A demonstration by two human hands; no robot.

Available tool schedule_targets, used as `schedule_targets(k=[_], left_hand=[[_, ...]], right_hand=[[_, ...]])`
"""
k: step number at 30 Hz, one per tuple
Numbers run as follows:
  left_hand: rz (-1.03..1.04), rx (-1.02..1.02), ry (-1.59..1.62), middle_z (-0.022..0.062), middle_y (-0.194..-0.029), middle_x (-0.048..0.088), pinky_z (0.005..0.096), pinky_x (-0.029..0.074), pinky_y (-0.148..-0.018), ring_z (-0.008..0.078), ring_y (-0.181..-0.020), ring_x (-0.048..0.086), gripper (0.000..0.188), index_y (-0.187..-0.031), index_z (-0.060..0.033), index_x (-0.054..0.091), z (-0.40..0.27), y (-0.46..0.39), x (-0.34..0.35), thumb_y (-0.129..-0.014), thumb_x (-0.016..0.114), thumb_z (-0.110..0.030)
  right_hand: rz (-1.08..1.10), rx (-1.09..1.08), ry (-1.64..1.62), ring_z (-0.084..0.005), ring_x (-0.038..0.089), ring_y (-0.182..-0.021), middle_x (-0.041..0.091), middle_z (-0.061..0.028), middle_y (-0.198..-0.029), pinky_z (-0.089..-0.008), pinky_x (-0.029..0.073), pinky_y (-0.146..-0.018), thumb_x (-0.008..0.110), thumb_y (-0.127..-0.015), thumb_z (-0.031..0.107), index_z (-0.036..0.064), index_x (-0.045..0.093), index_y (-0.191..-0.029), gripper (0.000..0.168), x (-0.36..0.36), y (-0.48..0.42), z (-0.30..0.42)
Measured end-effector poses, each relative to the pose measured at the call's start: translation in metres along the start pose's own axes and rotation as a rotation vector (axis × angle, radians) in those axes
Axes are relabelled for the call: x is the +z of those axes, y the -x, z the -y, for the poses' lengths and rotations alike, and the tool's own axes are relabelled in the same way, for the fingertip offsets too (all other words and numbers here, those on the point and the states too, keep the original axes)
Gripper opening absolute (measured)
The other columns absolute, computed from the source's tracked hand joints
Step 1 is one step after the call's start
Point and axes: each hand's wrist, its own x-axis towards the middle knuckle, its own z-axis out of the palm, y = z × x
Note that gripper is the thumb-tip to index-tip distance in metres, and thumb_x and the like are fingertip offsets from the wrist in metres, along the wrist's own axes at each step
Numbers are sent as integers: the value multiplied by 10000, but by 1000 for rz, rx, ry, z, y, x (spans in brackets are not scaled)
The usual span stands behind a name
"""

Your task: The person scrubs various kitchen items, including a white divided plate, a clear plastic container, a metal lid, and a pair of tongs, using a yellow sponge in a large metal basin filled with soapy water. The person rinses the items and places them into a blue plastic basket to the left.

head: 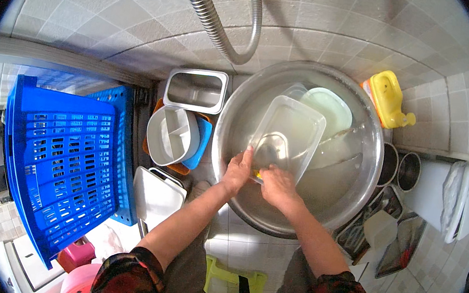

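Note:
My left hand [238, 169] grips the near left edge of a clear plastic food container [293, 123], its thumb up on the rim. The container is tilted over cloudy water in a large round stainless steel basin [222, 145]. My right hand [278, 187] is curled at the container's near end. By its fingertips shows a bit of a small yellow thing [257, 174], possibly a sponge, mostly hidden by the fingers. Behind the container, a pale green-white plastic lid or tray [329, 109] lies in the water. Other clear pieces are partly under the surface.
Left of the basin are a steel pan [196, 90], a divided white container [173, 136], white trays [157, 194] and a blue crate [68, 158]. A yellow bottle [385, 98] stands behind right, below dark metal cups [408, 170]. A metal hose [214, 18] hangs overhead.

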Motion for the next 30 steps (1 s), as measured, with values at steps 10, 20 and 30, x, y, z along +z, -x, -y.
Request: schedule_targets(k=[10, 20, 30], left_hand=[[94, 151, 238, 169, -1416, 440, 384, 404, -1046, 272, -1246, 501, 809, -1575, -150, 96, 2, 4, -15, -941, 582, -278], [-375, 978, -450, 273, -1429, 397, 442, 329, -1102, 429, -1283, 427, 694, -1522, 28, 210, -56, 42, -12, -918, 503, -145], [-432, 1106, -372, 251, -1274, 519, 442, 426, -992, 382, -1128, 539, 571, -1466, 12, 362, -45, 32, -14, -919, 462, -113]], right_hand=[[-200, -48, -448, -413, 661, -897, 689, -206, -958, -490, 524, -770, 726, -815, 269, 56, 633, -1080, 353, -17, 5, 26], [-815, -71, -472, -290, 614, -885, 600, -131, -979, -395, 494, -750, 659, -827, 25, 49, 664, -1108, 282, -124, 57, 29], [-647, -68, 1, -340, 491, -1233, 536, -115, -1354, -539, 372, -1002, 660, -801, 70, 174, 582, -1326, 540, -98, 18, 15]])
